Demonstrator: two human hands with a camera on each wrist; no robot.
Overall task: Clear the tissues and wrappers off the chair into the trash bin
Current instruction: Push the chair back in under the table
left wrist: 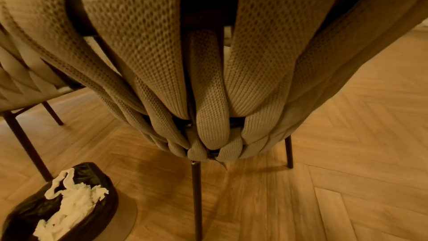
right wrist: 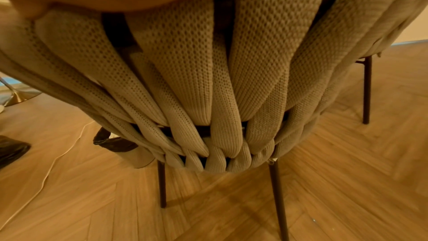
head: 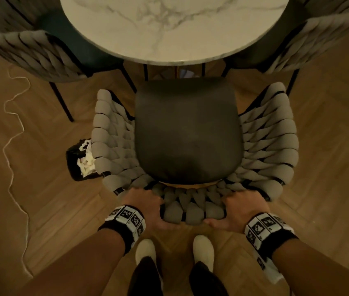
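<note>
Chair (head: 187, 133) backrest is clamped in your left hand (head: 146, 207) and right hand (head: 243, 210); tissues (head: 86, 162) fill the trash bin (head: 72, 159) beyond your left grip.

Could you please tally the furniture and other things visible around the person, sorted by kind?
Chairs: 3 (gripped one, left, right)
Table: 1
Trash bin: 1
Cable: 1
Hands on the chair back: 2 (left hand, right hand)
Total: 8
</note>
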